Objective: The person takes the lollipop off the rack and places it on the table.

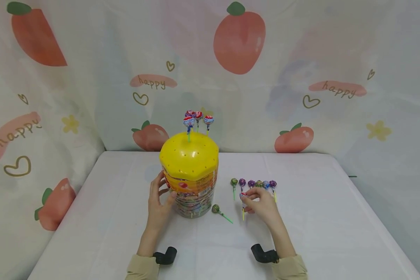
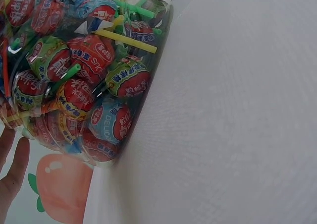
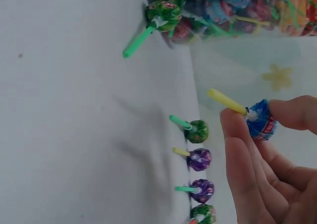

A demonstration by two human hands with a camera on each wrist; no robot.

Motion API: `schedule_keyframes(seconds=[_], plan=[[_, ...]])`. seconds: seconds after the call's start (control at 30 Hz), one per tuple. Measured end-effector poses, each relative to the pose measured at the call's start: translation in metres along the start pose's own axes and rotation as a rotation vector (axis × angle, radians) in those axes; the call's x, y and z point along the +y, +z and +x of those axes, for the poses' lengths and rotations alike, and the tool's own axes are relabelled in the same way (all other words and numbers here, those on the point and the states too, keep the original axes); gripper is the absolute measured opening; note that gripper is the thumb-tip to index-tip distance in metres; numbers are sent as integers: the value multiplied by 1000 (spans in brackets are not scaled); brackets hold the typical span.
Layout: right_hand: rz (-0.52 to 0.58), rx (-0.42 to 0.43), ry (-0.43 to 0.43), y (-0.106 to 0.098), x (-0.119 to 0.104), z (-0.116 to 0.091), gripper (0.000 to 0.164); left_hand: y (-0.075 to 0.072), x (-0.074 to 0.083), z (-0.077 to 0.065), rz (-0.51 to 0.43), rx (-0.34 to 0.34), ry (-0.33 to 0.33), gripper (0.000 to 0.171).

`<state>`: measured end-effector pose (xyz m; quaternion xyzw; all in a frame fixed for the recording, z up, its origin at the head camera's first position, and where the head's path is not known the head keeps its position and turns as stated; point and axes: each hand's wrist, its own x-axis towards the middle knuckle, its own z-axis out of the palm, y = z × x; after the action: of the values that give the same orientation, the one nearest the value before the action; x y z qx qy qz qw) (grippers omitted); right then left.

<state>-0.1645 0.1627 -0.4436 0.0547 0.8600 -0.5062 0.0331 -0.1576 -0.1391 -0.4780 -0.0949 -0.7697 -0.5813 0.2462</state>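
A clear lollipop jar [image 1: 192, 206] with a yellow lid [image 1: 189, 159] stands upright, packed with wrapped lollipops. My left hand [image 1: 159, 208] holds its left side, thumb at the front and fingers round the side; in the left wrist view only some fingers [image 2: 15, 169] show. Several lollipops [image 1: 189, 121] stand upright in the lid's holes. My right hand [image 1: 264, 206] pinches a blue-and-red wrapped lollipop [image 3: 261, 120] by its candy head, the yellow stick [image 1: 243, 215] pointing down in the head view. A green lollipop [image 1: 215, 209] lies between the jar and that hand.
Behind my right hand, several lollipops form a row, from a green one [image 1: 234, 181] to a purple one [image 1: 273, 183]. A white cloth covers the table [image 1: 126, 186]. A printed fabric backdrop [image 1: 196, 39] rises behind it. Black wrist mounts [image 1: 265, 254] sit near both sleeves.
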Motion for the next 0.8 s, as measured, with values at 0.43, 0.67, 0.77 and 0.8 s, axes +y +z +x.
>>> schedule_keyframes(seconds=[0.43,0.67,0.77,0.8], plan=[[-81,-56,116,11,27,12,23,-1,-6,-1,10,3,43,71],[-110,-74,122,11,33,13,22,-1,-5,-1,16,2,29,70],[-118,-82,112,10,34,13,24,-2,-5,-2,15,-3,21,70],[-121,-81,116,10,34,13,25,-2,-5,-2,15,-5,19,70]])
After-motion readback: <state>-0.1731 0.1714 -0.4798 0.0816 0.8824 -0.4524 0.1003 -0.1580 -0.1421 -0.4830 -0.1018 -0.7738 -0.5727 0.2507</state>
